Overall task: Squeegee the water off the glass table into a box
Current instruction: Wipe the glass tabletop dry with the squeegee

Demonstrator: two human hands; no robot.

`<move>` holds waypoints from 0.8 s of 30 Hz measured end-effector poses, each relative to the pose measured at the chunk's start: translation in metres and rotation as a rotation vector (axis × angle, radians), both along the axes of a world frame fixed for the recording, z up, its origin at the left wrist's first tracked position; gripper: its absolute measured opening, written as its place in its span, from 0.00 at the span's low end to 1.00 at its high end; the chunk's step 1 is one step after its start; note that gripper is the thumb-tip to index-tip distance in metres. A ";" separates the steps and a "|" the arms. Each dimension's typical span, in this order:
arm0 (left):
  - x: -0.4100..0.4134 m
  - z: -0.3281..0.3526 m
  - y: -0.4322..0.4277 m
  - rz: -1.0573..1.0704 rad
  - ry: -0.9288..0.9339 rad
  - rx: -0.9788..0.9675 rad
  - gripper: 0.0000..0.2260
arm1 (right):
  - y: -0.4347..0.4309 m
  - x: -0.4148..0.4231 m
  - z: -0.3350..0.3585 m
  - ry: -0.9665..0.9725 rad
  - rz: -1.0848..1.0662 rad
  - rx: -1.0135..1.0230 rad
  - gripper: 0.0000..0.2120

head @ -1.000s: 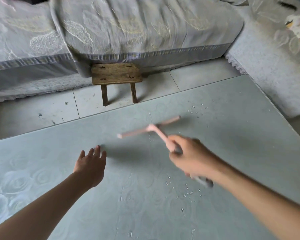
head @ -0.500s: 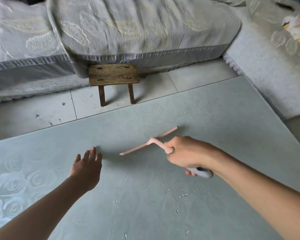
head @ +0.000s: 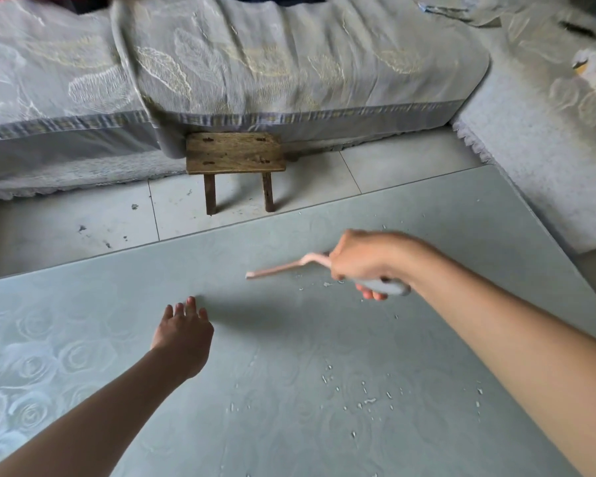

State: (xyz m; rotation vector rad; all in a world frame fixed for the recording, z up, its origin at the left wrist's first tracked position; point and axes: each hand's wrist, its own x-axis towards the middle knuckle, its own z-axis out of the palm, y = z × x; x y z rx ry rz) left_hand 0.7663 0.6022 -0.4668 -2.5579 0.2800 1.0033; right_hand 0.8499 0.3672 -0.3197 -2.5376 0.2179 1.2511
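The pale green glass table (head: pixel 124 321), patterned with roses, fills the lower half of the view. My right hand (head: pixel 365 261) grips a pink squeegee (head: pixel 283 267) by its grey handle (head: pixel 382 286), blade pointing left and low over the glass. Part of the blade is hidden behind my fist. My left hand (head: pixel 183 333) hovers over the table with fingers straight and spread, holding nothing. Small water droplets (head: pixel 365 401) lie scattered on the glass near me and below the squeegee. No box is in view.
A small wooden stool (head: pixel 234 158) stands on the tiled floor (head: pixel 83 215) beyond the table's far edge. Behind it runs a sofa with a grey patterned cover (head: pixel 289 63). Another covered seat (head: pixel 547 132) flanks the table's right edge.
My right hand has swung the squeegee rightward across the table, turning the blade so its end points left. My left hand has stayed nearly still.
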 end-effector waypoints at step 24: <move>-0.006 -0.003 0.007 0.117 0.047 -0.119 0.27 | 0.014 -0.096 -0.033 -0.141 0.008 -0.031 0.26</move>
